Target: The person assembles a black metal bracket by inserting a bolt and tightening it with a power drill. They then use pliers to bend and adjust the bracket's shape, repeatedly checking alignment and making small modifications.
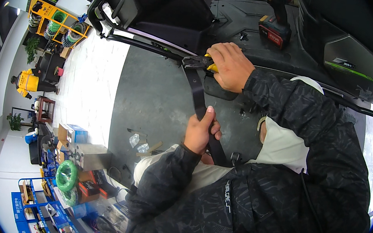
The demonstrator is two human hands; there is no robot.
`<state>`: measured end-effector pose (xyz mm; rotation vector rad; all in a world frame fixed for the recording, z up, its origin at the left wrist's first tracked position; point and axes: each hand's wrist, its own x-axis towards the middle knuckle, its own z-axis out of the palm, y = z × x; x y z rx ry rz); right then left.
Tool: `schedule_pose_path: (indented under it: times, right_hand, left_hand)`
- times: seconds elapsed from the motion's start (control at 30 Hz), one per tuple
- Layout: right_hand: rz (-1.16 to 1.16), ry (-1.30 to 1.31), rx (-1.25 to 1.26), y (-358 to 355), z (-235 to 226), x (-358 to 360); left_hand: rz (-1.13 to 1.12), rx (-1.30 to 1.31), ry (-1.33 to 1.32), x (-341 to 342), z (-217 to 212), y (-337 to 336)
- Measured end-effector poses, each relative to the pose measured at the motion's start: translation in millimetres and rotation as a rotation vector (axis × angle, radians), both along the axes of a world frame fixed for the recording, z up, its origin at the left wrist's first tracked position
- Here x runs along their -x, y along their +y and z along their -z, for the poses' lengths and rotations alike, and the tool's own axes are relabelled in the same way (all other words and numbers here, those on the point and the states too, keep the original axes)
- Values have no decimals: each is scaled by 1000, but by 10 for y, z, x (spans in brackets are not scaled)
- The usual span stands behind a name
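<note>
My right hand (231, 66) is closed round the yellow handles of a pair of pliers (196, 62). The dark jaws of the pliers meet the far end of a long flat black strip (195, 90), right beside a black tubular rail (144, 44) of the vehicle. Lower down, my left hand (202, 131) grips this strip, thumb lying along its face. From there the strip slants down toward my lap. Whether it is stiff metal or a strap, I cannot tell. The jaws' exact bite is partly hidden.
A red and black cordless drill (274, 30) stands on the vehicle's black footboard (249, 13). Small plastic bags (134, 140) and scraps lie on the grey mat (151, 98). At lower left are cardboard boxes (91, 188) and a green coil (66, 175). A person (28, 82) in yellow is far left.
</note>
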<state>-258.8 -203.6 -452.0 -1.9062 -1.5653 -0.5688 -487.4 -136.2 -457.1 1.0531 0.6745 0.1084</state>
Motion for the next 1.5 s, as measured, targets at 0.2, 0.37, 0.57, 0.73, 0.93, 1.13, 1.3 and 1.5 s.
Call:
schedule_pose_path:
  times: [0.2, 0.37, 0.57, 0.73, 0.93, 1.13, 1.3, 1.5]
  right_hand:
    - [28, -24, 2, 68, 74, -2]
    - [86, 100, 96, 191, 245, 39]
    - [202, 260, 73, 315, 466, 202]
    - [215, 300, 90, 300, 405, 293]
    - [-68, 108, 91, -121, 269, 801]
    - [-126, 27, 283, -185, 317, 986]
    - [-134, 21, 340, -160, 296, 930]
    - [-190, 132, 393, -243, 173, 850]
  left_hand:
    - [-46, -68, 21, -26, -33, -9]
    - [-116, -129, 48, -142, 29, 4]
    - [-210, -243, 39, -296, 226, -1]
    - [-270, -217, 33, -317, 291, -35]
    - [-337, -8, -428, -38, 119, 252]
    - [-440, 176, -218, -22, 226, 344]
    - [-415, 129, -214, -65, 341, 373]
    - [-481, 144, -218, -93, 331, 307]
